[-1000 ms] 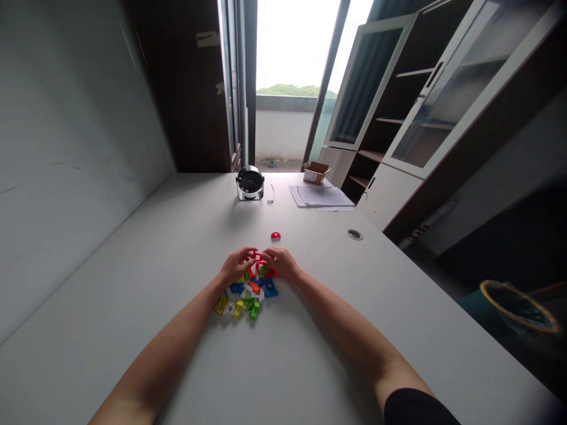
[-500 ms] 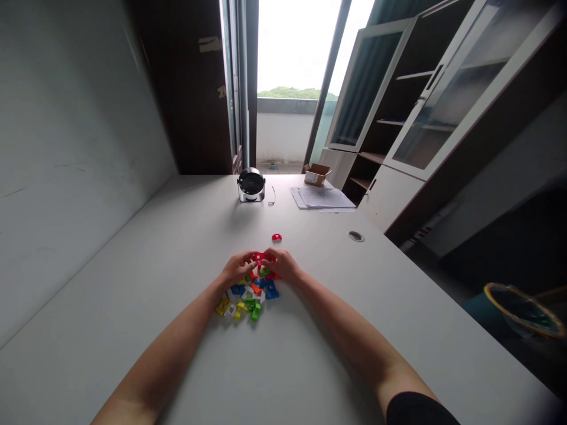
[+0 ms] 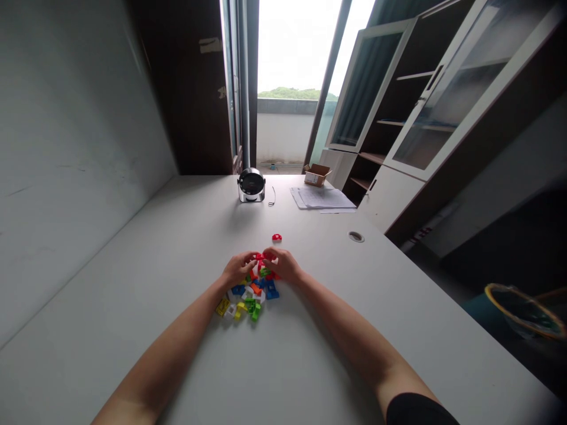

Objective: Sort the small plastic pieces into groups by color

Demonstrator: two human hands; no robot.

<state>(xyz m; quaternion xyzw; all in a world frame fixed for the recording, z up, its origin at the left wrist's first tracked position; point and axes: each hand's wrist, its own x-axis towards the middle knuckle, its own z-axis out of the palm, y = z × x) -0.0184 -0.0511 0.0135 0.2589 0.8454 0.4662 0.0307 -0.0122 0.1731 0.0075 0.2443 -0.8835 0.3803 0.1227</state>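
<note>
On the white desk (image 3: 177,283), a heap of small plastic pieces (image 3: 248,298) in yellow, white, green, blue and orange lies just below the left hand (image 3: 239,268) and right hand (image 3: 283,264). The fingers (image 3: 247,260) of both hands curl inward, pinching a red piece (image 3: 260,257) between them at the heap's far side. Farther out, a lone red piece (image 3: 277,237) lies apart, and near the desk's far edge sit a round black-and-silver device (image 3: 251,185), stacked papers (image 3: 321,198) and a small cardboard box (image 3: 317,175).
</note>
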